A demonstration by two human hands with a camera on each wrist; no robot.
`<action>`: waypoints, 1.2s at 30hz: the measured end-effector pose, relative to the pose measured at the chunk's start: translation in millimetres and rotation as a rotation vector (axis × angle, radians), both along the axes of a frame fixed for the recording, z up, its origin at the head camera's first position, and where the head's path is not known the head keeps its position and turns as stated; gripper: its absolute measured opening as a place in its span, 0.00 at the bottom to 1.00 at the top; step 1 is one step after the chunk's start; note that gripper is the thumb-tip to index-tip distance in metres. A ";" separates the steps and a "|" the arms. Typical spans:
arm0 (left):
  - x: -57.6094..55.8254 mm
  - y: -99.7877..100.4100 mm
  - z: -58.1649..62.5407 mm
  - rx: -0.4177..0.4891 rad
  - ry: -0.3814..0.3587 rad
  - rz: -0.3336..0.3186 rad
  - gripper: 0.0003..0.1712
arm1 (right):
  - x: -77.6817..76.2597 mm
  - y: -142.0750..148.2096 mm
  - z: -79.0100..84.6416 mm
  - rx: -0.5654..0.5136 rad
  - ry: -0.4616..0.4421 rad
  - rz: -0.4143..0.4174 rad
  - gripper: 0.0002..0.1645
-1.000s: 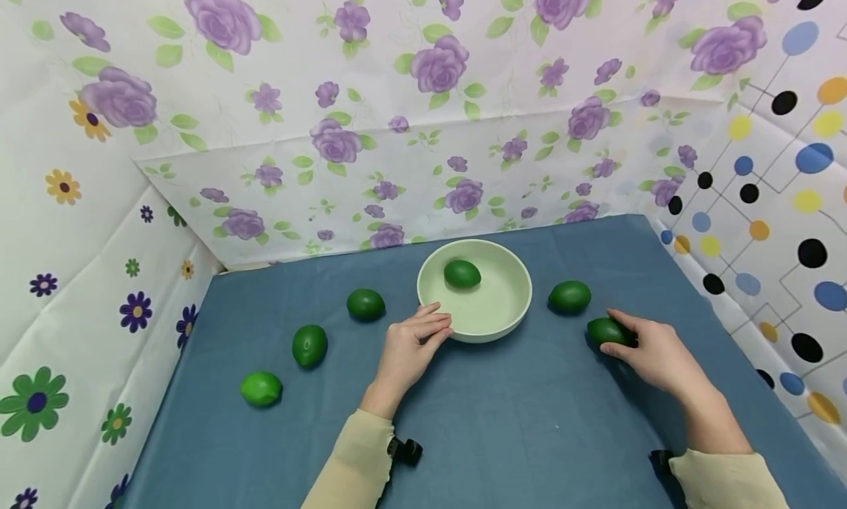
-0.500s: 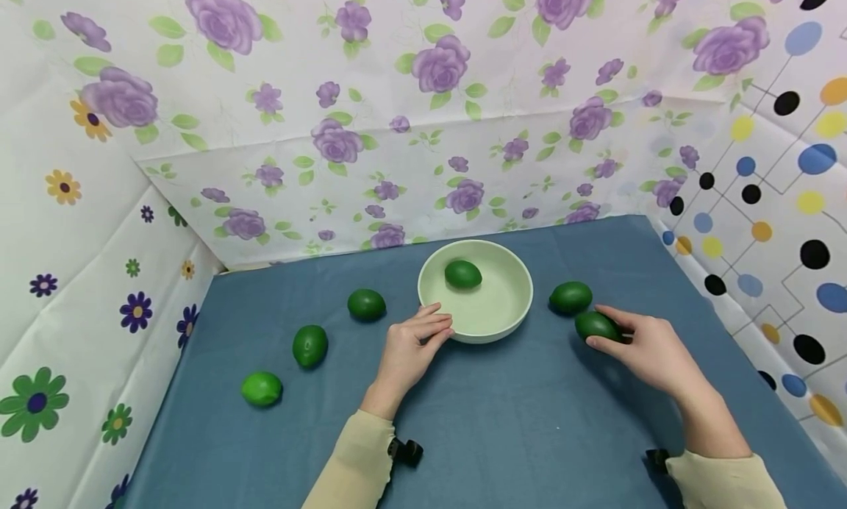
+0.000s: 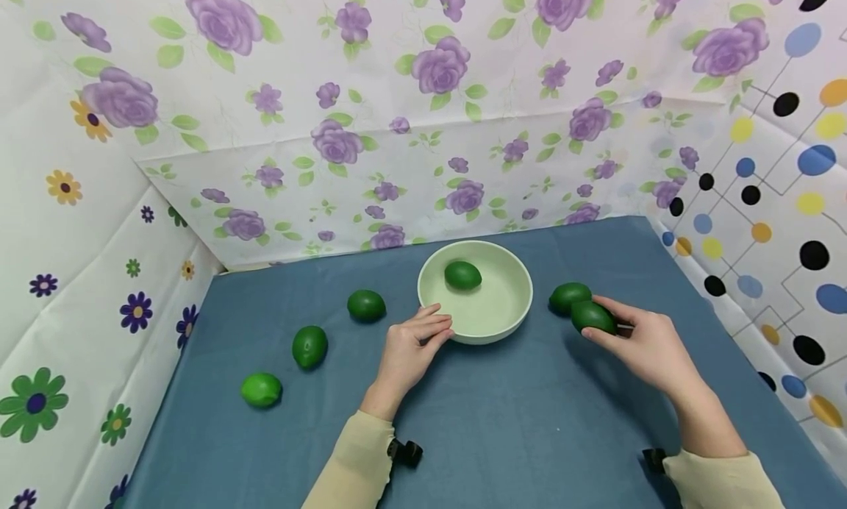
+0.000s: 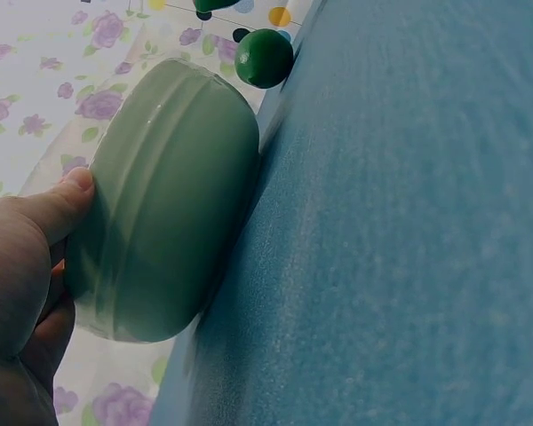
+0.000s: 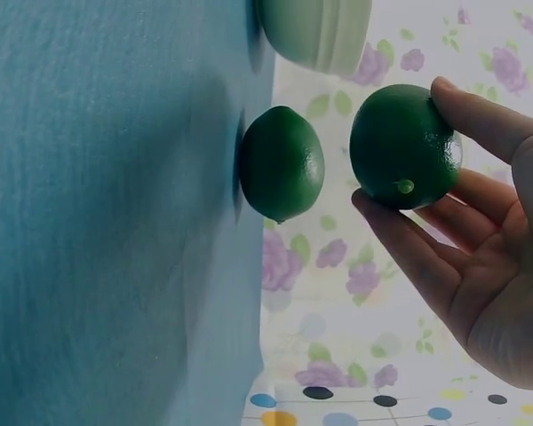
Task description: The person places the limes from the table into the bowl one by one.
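Note:
My right hand (image 3: 651,347) pinches a dark green lime (image 3: 592,317) between thumb and fingers. In the right wrist view this lime (image 5: 403,147) is off the blue cloth, with its small pale stem end showing. Just behind it in the head view, another lime (image 3: 562,297) lies on the cloth. My left hand (image 3: 413,351) grips the near left rim of a pale green bowl (image 3: 492,329); the left wrist view has the thumb at the rim of the bowl (image 4: 173,213). Inside the bowl rests one lime (image 3: 462,275).
Left of the bowl, a dark lime (image 3: 366,305), another dark lime (image 3: 309,347) and a lighter green lime (image 3: 261,389) lie in a slanting row on the blue cloth (image 3: 503,435). A flowered sheet (image 3: 370,163) stands behind, with patterned sheets on both sides.
My right hand has lifted its lime from the cloth and carried it a little left, so that it overlaps the lime behind it. The left hand and bowl have stayed put.

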State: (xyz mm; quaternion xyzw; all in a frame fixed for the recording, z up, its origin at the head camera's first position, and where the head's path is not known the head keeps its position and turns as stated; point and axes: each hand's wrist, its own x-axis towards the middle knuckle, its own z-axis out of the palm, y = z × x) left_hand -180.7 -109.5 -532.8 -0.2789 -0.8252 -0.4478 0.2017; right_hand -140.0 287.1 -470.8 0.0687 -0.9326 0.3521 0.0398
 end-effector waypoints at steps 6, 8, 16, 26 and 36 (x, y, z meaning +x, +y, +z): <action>-0.7 0.3 -1.0 0.003 0.019 0.000 0.13 | -3.1 -6.5 3.2 0.000 0.011 0.015 0.45; -1.4 0.3 -1.6 0.001 0.026 0.001 0.13 | -4.9 -9.9 4.1 -0.005 0.021 0.020 0.45; -1.4 0.4 0.0 0.003 0.023 0.002 0.13 | -11.2 -24.7 9.3 -0.030 0.060 0.029 0.43; 0.4 -0.7 -2.0 -0.003 -0.010 0.002 0.13 | -15.2 -37.4 13.4 -0.048 0.070 0.068 0.40; -1.4 -0.1 -2.5 0.013 0.038 -0.008 0.12 | -13.5 -42.2 13.8 -0.077 0.081 0.052 0.40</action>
